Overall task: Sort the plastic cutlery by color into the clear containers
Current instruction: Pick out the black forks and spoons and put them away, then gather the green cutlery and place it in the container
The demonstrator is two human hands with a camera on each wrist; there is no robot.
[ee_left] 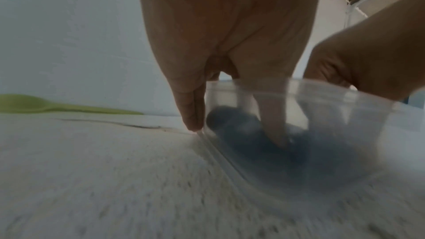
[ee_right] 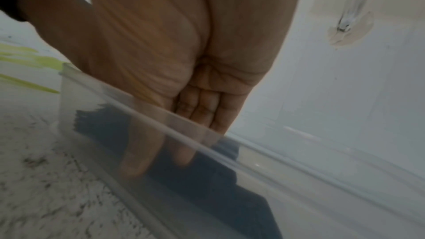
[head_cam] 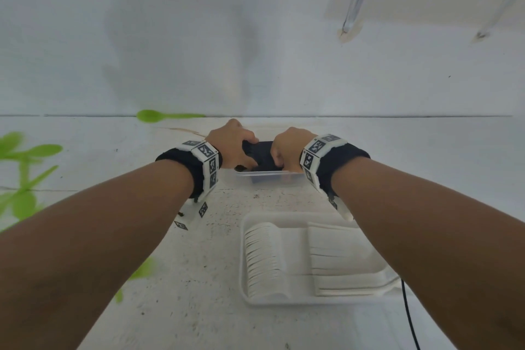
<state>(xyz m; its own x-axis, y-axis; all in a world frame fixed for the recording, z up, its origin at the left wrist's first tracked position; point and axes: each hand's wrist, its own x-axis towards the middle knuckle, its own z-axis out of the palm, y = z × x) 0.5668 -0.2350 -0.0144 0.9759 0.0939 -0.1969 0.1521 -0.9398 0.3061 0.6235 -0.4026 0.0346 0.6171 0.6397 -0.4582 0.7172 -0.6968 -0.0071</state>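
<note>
Both hands are down in the far clear container on the worktop, settling a stack of black cutlery into it. The left hand has its fingers reaching inside and pressing on the dark pile, with one finger running down the outside of the wall; the right hand also has its fingers inside, against the stack. From these views I cannot tell whether either hand pinches the pieces or only pushes them with fairly straight fingers. To finish this step well, I would keep the pile level, press it flat to the bottom with both hands evenly, and lift the fingers straight up so nothing is dragged out and the light container is not tipped. The near container already holds white cutlery in neat rows. Green cutlery lies loose at the left, and one green spoon sits by the wall; these look like the next lot to sort.
</note>
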